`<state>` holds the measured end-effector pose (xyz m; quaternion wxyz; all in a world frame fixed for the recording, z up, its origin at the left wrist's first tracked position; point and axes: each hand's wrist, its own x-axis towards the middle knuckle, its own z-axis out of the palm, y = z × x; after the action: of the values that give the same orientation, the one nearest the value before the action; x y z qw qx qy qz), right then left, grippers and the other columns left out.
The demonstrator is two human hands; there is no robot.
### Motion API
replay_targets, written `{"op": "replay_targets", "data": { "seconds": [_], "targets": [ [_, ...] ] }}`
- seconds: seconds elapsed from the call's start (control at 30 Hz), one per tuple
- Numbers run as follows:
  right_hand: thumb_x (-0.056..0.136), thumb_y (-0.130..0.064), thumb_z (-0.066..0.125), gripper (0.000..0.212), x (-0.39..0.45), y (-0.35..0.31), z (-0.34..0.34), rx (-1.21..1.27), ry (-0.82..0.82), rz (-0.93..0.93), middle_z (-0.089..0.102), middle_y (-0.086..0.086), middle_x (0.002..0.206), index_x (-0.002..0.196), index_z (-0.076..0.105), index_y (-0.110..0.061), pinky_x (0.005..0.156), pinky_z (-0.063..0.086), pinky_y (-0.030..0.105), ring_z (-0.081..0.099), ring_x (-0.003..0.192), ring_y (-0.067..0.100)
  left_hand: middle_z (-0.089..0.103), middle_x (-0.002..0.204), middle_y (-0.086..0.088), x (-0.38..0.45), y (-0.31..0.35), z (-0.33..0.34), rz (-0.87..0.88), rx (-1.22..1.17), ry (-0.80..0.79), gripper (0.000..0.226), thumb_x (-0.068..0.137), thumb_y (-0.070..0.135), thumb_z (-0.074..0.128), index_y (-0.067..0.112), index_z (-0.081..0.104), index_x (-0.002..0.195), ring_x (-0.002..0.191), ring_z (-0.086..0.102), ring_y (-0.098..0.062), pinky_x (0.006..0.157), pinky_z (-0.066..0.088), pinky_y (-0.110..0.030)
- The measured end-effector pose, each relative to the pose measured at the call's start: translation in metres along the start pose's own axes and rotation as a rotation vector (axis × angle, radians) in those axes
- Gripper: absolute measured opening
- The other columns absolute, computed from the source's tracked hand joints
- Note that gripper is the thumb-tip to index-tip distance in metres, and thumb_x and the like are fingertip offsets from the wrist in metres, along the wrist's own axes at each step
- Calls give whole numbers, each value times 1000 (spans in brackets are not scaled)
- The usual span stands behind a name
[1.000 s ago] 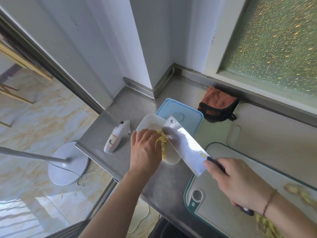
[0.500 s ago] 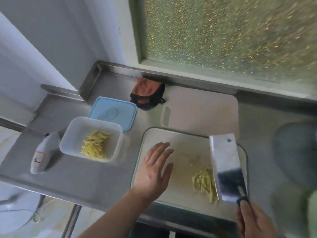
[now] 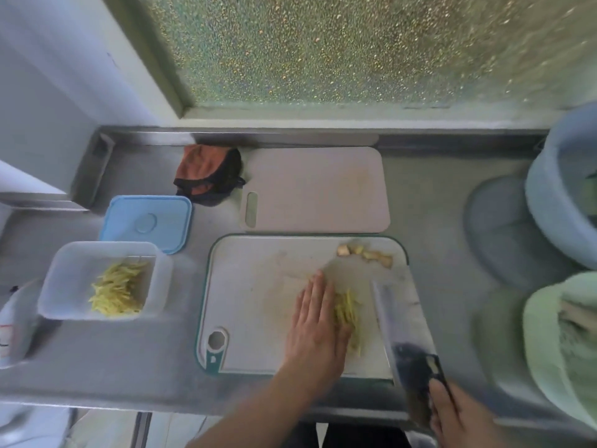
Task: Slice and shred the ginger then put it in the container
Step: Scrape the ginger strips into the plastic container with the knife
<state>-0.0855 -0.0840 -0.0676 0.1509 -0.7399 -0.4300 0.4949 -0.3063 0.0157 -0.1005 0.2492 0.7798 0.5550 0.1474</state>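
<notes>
ginger shreds [image 3: 347, 313] touch the flat, straight-fingered left hand [image 3: 315, 328]; right hand [image 3: 458, 415] grips the cleaver [image 3: 402, 328].

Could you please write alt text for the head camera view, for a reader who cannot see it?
On a white cutting board, a left hand lies flat against shredded ginger while the right hand holds a cleaver beside it. A clear container at left holds more shreds.
</notes>
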Motion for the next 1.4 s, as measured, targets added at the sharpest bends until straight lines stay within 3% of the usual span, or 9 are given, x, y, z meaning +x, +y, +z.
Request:
{"op": "replay_targets", "data": {
  "seconds": [0.1, 0.2, 0.37, 0.53, 0.73, 0.83, 0.97, 1.17, 1.4],
  "targets": [
    [96, -33, 52, 32, 1, 1, 7, -106, 20, 63, 69, -3, 61, 73, 63, -52, 64, 49, 16, 68, 65, 10, -5, 169, -4, 2, 12, 6, -26, -17, -44, 71, 105, 56, 8, 11, 6, 161, 155, -14, -12, 124, -8, -30],
    [87, -61, 39, 25, -17, -38, 26, -104, 128, 11, 65, 0, 66, 77, 57, -47, 69, 47, 24, 69, 75, 23, 4, 169, -7, 5, 22, 15, -28, 5, -30, 70, 107, 56, 9, 10, 10, 160, 157, 0, -22, 124, -1, -33],
    [95, -31, 50, 29, -3, -45, 51, -176, 123, 6, 74, 13, 90, 113, 69, -19, 70, 40, 22, 69, 90, 29, 9, 168, -8, 6, 32, 26, -18, -74, 49, 61, 108, 50, 15, 15, 11, 159, 155, -4, -16, 123, 2, -31],
    [95, -26, 54, 20, -6, -46, 59, -88, 70, 10, 60, -12, 47, 79, 66, -27, 53, 42, 16, 59, 50, -1, 18, 167, -12, 5, 34, 30, -11, -50, 115, 58, 110, 40, 21, 6, 22, 156, 155, 7, -22, 123, 8, -35],
    [97, -24, 49, 38, -9, -54, 48, 238, 30, 93, 55, 10, 46, 64, 61, -8, 37, 36, 21, 49, 37, 19, 8, 170, -2, 3, 27, 6, 17, -508, 92, 60, 109, 37, 32, 8, 19, 160, 157, 5, -20, 125, 21, -51],
    [97, -32, 46, 47, -7, -54, 46, 351, -36, 186, 46, 14, 48, 68, 53, 5, 42, 32, 25, 43, 39, 21, 17, 168, -7, 4, 13, -11, 54, -643, 205, 58, 110, 37, 27, 0, 25, 155, 156, 16, -24, 125, 22, -38],
    [96, -37, 45, 45, -5, -55, 41, 375, -80, 195, 41, 12, 46, 64, 49, -6, 40, 30, 23, 37, 36, 19, 20, 168, -5, 3, -21, -27, 71, -531, 231, 50, 109, 29, 32, 7, 27, 155, 155, 21, -27, 125, 23, -42],
    [98, -36, 42, 46, 6, -71, 27, 286, -225, 104, 40, 10, 42, 63, 46, -6, 41, 30, 25, 36, 33, 17, 12, 170, -6, 2, -48, -56, 454, -23, -2, 63, 105, 38, 43, 14, 20, 159, 156, 14, -30, 123, 21, -54],
    [88, -49, 42, 50, 18, -123, 23, 194, -376, -4, 41, 10, 42, 63, 46, -6, 39, 29, 24, 37, 32, 18, 29, 164, -8, 16, -47, -78, 560, 127, 19, 56, 101, 40, 58, 17, 47, 151, 155, 17, -30, 124, 19, -54]
  ]
}}
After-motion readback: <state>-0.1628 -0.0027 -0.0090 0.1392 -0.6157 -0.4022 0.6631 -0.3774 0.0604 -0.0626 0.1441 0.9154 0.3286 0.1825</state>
